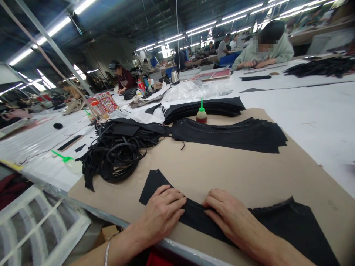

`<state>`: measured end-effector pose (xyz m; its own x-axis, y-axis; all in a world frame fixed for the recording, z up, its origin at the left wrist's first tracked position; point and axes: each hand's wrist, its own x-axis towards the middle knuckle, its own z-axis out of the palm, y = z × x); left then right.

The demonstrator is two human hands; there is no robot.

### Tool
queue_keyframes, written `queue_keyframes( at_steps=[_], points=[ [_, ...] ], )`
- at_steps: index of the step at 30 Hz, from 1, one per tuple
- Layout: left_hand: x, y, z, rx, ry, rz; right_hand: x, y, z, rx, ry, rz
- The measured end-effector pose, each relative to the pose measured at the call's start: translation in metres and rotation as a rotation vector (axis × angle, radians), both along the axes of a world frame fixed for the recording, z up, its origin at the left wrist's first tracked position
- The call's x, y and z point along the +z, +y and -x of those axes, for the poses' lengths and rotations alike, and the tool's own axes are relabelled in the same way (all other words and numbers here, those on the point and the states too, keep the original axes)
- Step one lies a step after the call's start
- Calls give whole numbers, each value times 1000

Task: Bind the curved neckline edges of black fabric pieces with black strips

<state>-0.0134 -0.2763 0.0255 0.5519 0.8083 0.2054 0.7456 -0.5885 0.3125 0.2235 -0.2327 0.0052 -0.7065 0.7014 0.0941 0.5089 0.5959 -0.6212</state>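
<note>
A long, curved black panel [194, 212] of leather-like sheet lies on brown paper in front of me. My left hand [165, 210] is closed on its upper edge, left of the middle, fingers pressed together. A short way to the right, my right hand [229, 214] pinches the same edge between thumb and fingers. Between the two hands the edge looks folded over; the fingertips' undersides are hidden. The panel's wide right end lies flat beyond my right wrist. Farther back sits a fanned stack of similar black panels [222, 135].
A squeeze bottle [202, 115] with a green nozzle stands between that stack and another black stack [205, 107]. A tangled heap of black strips [119, 151] lies at left, near a second green-nozzled bottle [72, 162]. Across the white table a person [266, 48] works.
</note>
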Motion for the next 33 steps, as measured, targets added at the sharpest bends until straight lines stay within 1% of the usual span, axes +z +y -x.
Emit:
queue_keyframes(
  at_steps=[2, 4, 6, 9, 11, 15, 19, 22, 24, 26, 28, 30, 33],
  points=[
    [-1, 4, -4, 63, -54, 20, 3, -1, 0, -8, 0, 12],
    [-5, 7, -14, 129, -111, 40, 4, -1, 0, -18, -7, 7],
    [-8, 10, -26, 157, -152, 77, 5, -1, 0, -22, -23, -14],
    [-11, 13, -40, 121, -163, 138, 5, -2, 1, -8, -47, -55],
    [-12, 12, -45, 108, -156, 134, 5, -3, 1, -3, -58, -88],
    [-19, 0, -45, 94, -116, 49, 3, -4, 2, -2, -63, -123],
    [-26, -17, -37, 9, -52, -64, 1, -5, 0, 5, -64, -123],
    [-24, -22, -26, -37, -10, -74, 4, -5, -3, -13, -75, -67],
    [-19, -19, -20, -55, -39, -29, 8, -4, -6, -27, -94, -11],
    [-14, -13, -17, -38, -98, 23, 14, -4, -9, -40, -117, 33],
    [-11, -7, -21, 28, -149, 64, 18, -4, -10, -56, -141, 59],
    [-8, -2, -32, 114, -179, 102, 21, -6, -12, -74, -164, 76],
    [-5, 2, -51, 167, -190, 184, 23, -10, -14, -103, -172, 114]
  ],
)
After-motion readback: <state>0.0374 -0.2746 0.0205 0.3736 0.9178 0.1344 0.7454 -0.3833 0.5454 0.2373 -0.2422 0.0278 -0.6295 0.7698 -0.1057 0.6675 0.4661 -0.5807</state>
